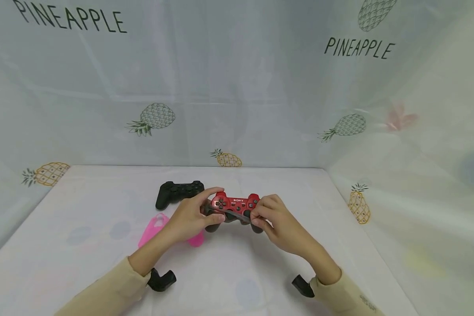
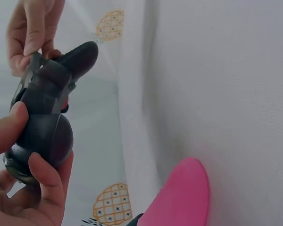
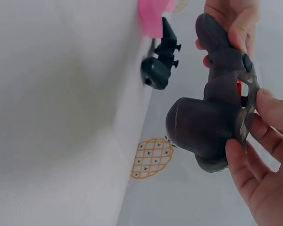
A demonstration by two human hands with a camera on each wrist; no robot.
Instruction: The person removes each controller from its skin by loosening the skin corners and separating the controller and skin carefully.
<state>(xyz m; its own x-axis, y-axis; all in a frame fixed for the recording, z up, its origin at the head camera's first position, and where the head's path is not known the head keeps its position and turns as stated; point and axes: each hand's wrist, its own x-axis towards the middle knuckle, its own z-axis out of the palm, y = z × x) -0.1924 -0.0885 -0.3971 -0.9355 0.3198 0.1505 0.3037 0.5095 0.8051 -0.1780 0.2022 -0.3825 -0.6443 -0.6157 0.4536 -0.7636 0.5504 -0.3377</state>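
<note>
Both hands hold a red Sony game controller [image 1: 235, 204] just above the white table, partly wrapped in a dark grey silicone cover [image 1: 231, 217]. My left hand [image 1: 192, 215] grips the controller's left handle [image 2: 40, 141], thumb on top. My right hand [image 1: 275, 221] grips the right handle [image 3: 203, 127] and pinches the cover's edge near the front face. In both wrist views the dark cover [image 3: 221, 89] hides most of the red body.
A black controller [image 1: 177, 193] lies on the table behind the left hand. A pink silicone cover [image 1: 158, 228] lies beneath the left forearm. Pineapple-print cloth walls stand at the back and right. The white table [image 1: 83, 228] spreads left and forward.
</note>
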